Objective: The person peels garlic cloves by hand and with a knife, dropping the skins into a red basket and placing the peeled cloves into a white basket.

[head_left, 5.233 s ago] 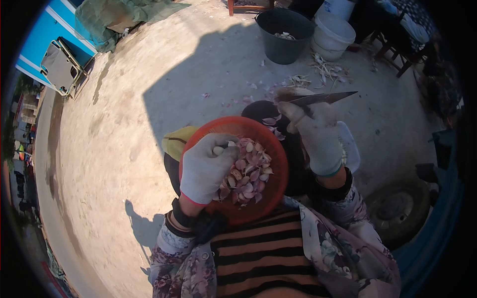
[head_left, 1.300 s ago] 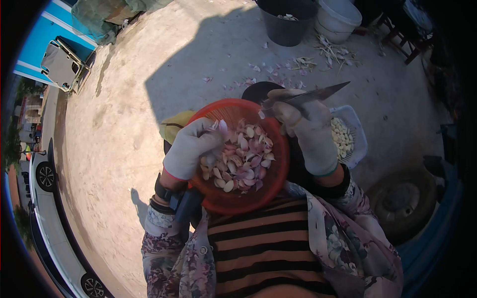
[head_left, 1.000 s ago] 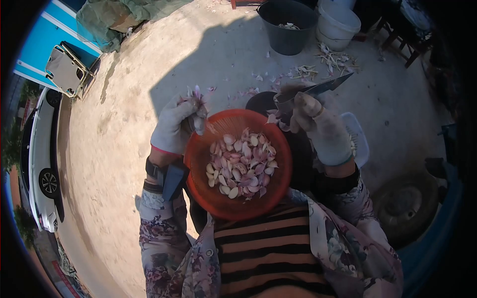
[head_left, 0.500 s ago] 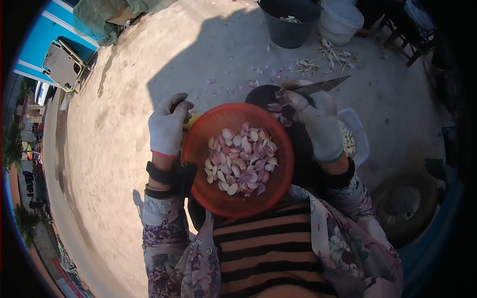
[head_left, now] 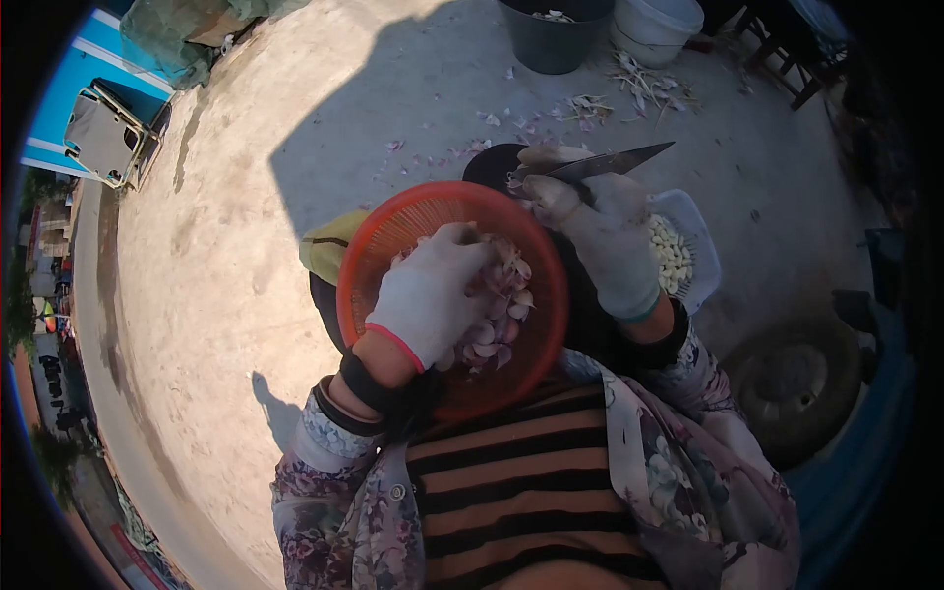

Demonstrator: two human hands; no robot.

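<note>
An orange-red plastic basket [head_left: 359, 261] rests on my lap, holding pinkish garlic cloves [head_left: 497, 329], some with skin on. My left hand [head_left: 433, 285], in a white glove, is down inside it on the cloves. Its fingers bend downward, and their tips are hidden among the garlic. My right hand [head_left: 605, 231], also gloved, is closed around a knife [head_left: 619, 162] beside the basket's upper right rim. The dark blade points to the right. Some garlic with purplish skin shows at the right fingertips. Behind that hand is a white tray [head_left: 703, 236] with peeled cloves [head_left: 669, 258].
Garlic skins and stalks [head_left: 654, 87] are scattered on the concrete floor ahead. A dark bucket [head_left: 556, 44] and a white bucket [head_left: 659, 34] stand beyond. A tyre [head_left: 792, 393] lies at the right, and a folding chair [head_left: 108, 138] is far left.
My left hand has moved right from outside the basket's left edge into the cloves. My right hand keeps the knife near the same place. The view has shifted slightly.
</note>
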